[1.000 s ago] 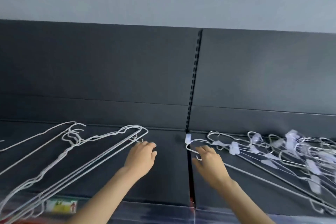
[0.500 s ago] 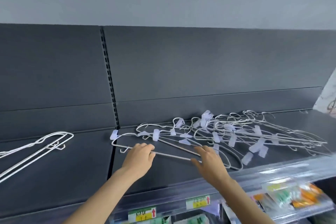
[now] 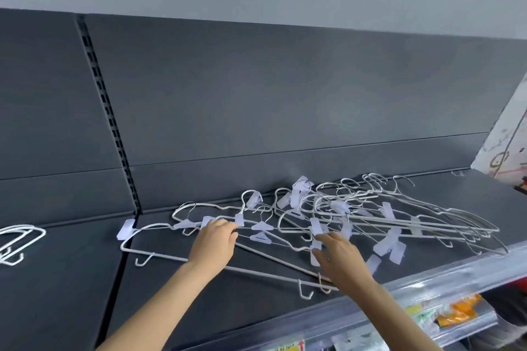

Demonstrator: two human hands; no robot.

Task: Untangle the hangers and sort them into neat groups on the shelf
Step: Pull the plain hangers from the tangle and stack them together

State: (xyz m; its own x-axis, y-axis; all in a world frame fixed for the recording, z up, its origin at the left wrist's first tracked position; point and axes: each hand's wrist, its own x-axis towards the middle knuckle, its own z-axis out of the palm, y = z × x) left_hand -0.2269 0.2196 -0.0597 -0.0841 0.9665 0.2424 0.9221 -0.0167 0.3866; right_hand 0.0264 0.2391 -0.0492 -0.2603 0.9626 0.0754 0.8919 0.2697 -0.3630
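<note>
A person's two bare hands reach onto a matte, dark grey metal shelf. Thin white wire tangled hangers, dotted with small white paper tags, sprawl across its right half. The left hand curls its fingers around a wire at the tangle's left end. The right hand is spread, fingertips touching tags. A smaller stacked bundle of hangers lies far left. A glossy clear plastic strip edges the shelf front.
</note>
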